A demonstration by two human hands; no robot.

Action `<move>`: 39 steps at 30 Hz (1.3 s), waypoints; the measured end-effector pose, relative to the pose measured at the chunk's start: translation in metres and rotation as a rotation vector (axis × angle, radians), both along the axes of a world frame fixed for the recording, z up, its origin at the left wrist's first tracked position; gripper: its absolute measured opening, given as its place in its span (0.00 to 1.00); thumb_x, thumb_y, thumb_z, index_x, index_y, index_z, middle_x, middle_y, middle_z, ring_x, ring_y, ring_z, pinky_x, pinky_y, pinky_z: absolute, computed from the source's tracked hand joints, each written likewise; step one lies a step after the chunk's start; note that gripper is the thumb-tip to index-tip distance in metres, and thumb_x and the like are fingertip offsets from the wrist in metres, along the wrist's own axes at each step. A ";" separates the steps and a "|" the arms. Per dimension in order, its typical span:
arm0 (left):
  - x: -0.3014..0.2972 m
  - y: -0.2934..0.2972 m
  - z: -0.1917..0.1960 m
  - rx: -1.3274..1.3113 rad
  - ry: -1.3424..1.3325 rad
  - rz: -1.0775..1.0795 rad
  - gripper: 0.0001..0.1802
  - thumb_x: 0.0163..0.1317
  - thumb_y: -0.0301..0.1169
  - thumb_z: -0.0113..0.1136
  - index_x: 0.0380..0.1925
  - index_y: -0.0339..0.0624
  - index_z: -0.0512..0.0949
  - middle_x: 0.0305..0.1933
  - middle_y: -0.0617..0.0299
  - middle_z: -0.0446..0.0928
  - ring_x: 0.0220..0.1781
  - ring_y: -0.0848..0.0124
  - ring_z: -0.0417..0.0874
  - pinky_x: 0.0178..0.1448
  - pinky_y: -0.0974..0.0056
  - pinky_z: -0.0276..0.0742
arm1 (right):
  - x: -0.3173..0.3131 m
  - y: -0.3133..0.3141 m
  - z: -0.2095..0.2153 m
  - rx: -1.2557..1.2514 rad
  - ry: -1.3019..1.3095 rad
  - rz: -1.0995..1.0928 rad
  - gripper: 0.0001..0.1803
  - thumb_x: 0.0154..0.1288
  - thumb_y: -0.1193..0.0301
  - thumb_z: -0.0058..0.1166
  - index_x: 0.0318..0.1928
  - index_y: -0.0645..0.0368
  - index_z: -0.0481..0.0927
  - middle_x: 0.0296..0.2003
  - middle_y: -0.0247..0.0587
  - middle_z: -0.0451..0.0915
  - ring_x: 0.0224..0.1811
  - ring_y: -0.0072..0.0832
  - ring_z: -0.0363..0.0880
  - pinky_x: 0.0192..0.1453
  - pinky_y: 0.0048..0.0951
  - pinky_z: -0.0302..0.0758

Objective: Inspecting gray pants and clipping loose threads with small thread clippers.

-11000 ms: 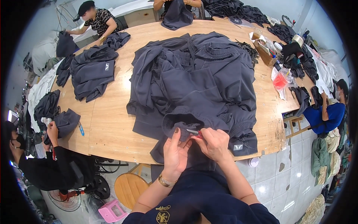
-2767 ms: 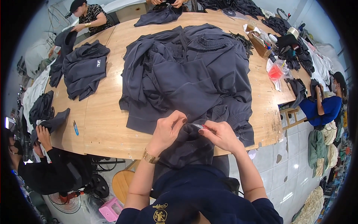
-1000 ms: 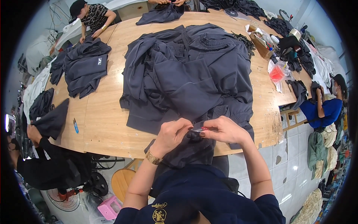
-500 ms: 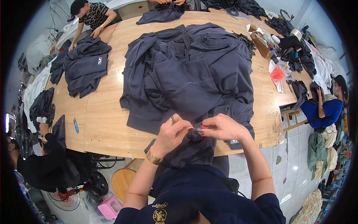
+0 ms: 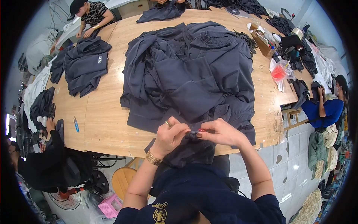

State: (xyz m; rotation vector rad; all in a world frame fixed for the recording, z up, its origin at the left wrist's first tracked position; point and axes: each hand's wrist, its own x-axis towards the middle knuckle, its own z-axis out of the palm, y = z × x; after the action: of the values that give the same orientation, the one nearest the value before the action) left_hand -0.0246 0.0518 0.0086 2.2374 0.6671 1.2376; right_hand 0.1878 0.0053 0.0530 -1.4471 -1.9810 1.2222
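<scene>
In my right hand (image 5: pixel 220 132) is a small pair of thread snips (image 5: pixel 201 130), its red handle between my fingers and pale metal tips pointing left. My left hand (image 5: pixel 171 136) is closed in a pinch just beside those tips; whatever lies between its fingers is too small to make out. Below both hands a dark grey garment (image 5: pixel 188 153) hangs over the table's near edge toward my lap. Beyond them a large heap of dark grey garments (image 5: pixel 186 78) with gathered elastic waistbands covers the middle of the table.
On the wooden table (image 5: pixel 108 138) lie blue-handled snips (image 5: pixel 76 125) at the left and a folded garment pile (image 5: pixel 85 65). A red drink cup in plastic (image 5: pixel 279 72) stands at the right. Co-workers sit around, handling dark cloth. A wooden stool (image 5: pixel 125 179) is below the near edge.
My right hand has dropped slightly, and the snips' tips are nearer my left fingers. At the far left, a co-worker's hands have drawn back from the garment pile.
</scene>
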 end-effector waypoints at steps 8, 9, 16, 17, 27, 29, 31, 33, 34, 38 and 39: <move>-0.021 -0.045 -0.020 0.067 -0.095 0.107 0.07 0.48 0.25 0.68 0.28 0.42 0.79 0.24 0.63 0.73 0.26 0.64 0.77 0.31 0.63 0.73 | -0.025 -0.045 -0.007 0.154 -0.192 -0.060 0.20 0.60 0.54 0.54 0.27 0.60 0.72 0.18 0.47 0.75 0.23 0.47 0.76 0.27 0.42 0.69; -0.027 -0.052 -0.023 0.053 -0.081 0.109 0.07 0.48 0.26 0.68 0.28 0.42 0.79 0.26 0.62 0.73 0.28 0.64 0.77 0.31 0.65 0.73 | -0.028 -0.050 -0.013 0.193 -0.168 -0.063 0.21 0.61 0.53 0.54 0.27 0.60 0.71 0.19 0.46 0.76 0.22 0.46 0.76 0.26 0.41 0.69; -0.035 -0.096 -0.020 -0.183 -0.079 0.305 0.04 0.52 0.25 0.65 0.29 0.41 0.80 0.34 0.59 0.75 0.38 0.60 0.79 0.42 0.62 0.75 | -0.042 -0.065 -0.017 0.250 -0.255 -0.019 0.20 0.61 0.54 0.54 0.28 0.60 0.72 0.20 0.43 0.77 0.21 0.42 0.77 0.24 0.37 0.69; -0.035 -0.099 -0.022 -0.227 -0.111 0.287 0.03 0.55 0.23 0.62 0.30 0.39 0.79 0.35 0.55 0.77 0.40 0.56 0.80 0.46 0.60 0.76 | -0.043 -0.066 -0.017 0.238 -0.270 -0.013 0.20 0.61 0.54 0.54 0.28 0.60 0.72 0.20 0.43 0.77 0.21 0.42 0.77 0.24 0.37 0.70; -0.030 -0.101 -0.028 -0.474 -0.085 0.360 0.02 0.58 0.22 0.59 0.31 0.38 0.77 0.34 0.55 0.80 0.33 0.65 0.81 0.35 0.67 0.75 | -0.049 -0.081 -0.023 0.207 -0.238 -0.098 0.20 0.61 0.54 0.54 0.28 0.60 0.72 0.19 0.44 0.77 0.23 0.42 0.79 0.25 0.38 0.71; -0.029 -0.096 -0.029 -0.328 -0.027 0.365 0.03 0.57 0.21 0.60 0.31 0.39 0.78 0.32 0.56 0.79 0.31 0.64 0.80 0.33 0.67 0.74 | -0.050 -0.080 -0.021 0.199 -0.257 -0.100 0.20 0.61 0.54 0.54 0.28 0.60 0.73 0.18 0.44 0.77 0.22 0.43 0.79 0.25 0.39 0.71; -0.027 -0.095 -0.027 -0.300 -0.020 0.362 0.03 0.57 0.22 0.60 0.31 0.40 0.78 0.31 0.57 0.79 0.30 0.64 0.80 0.32 0.67 0.75 | -0.050 -0.080 -0.018 0.191 -0.274 -0.099 0.20 0.61 0.53 0.54 0.28 0.60 0.73 0.17 0.45 0.77 0.22 0.43 0.79 0.25 0.39 0.72; -0.026 -0.094 -0.027 -0.271 -0.016 0.358 0.03 0.56 0.23 0.61 0.31 0.40 0.78 0.30 0.58 0.79 0.29 0.64 0.80 0.32 0.67 0.75 | -0.051 -0.078 -0.015 0.175 -0.300 -0.092 0.20 0.62 0.53 0.53 0.28 0.60 0.73 0.16 0.46 0.76 0.21 0.44 0.78 0.25 0.39 0.73; -0.026 -0.094 -0.027 -0.238 -0.009 0.350 0.03 0.56 0.23 0.61 0.31 0.41 0.78 0.30 0.58 0.79 0.29 0.64 0.80 0.31 0.67 0.75 | -0.051 -0.078 -0.014 0.176 -0.300 -0.093 0.20 0.62 0.53 0.53 0.28 0.60 0.73 0.16 0.46 0.76 0.21 0.44 0.78 0.25 0.39 0.73; -0.026 -0.095 -0.029 -0.177 -0.007 0.338 0.03 0.56 0.25 0.62 0.31 0.42 0.79 0.30 0.58 0.79 0.28 0.64 0.81 0.28 0.66 0.75 | -0.057 -0.078 -0.007 0.111 -0.341 -0.111 0.19 0.60 0.54 0.55 0.27 0.59 0.74 0.16 0.47 0.75 0.21 0.47 0.76 0.25 0.40 0.70; -0.026 -0.095 -0.029 -0.178 -0.008 0.340 0.03 0.56 0.25 0.62 0.31 0.42 0.79 0.30 0.58 0.79 0.28 0.64 0.81 0.28 0.66 0.75 | -0.058 -0.078 -0.005 0.108 -0.376 -0.117 0.19 0.61 0.54 0.55 0.26 0.59 0.74 0.15 0.48 0.75 0.20 0.46 0.76 0.25 0.40 0.70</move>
State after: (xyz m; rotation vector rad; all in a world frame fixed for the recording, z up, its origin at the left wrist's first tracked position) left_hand -0.0504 -0.0435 -0.0200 2.0276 1.1441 1.2835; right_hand 0.1301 -0.0728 0.0480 -1.8130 -2.1209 0.8248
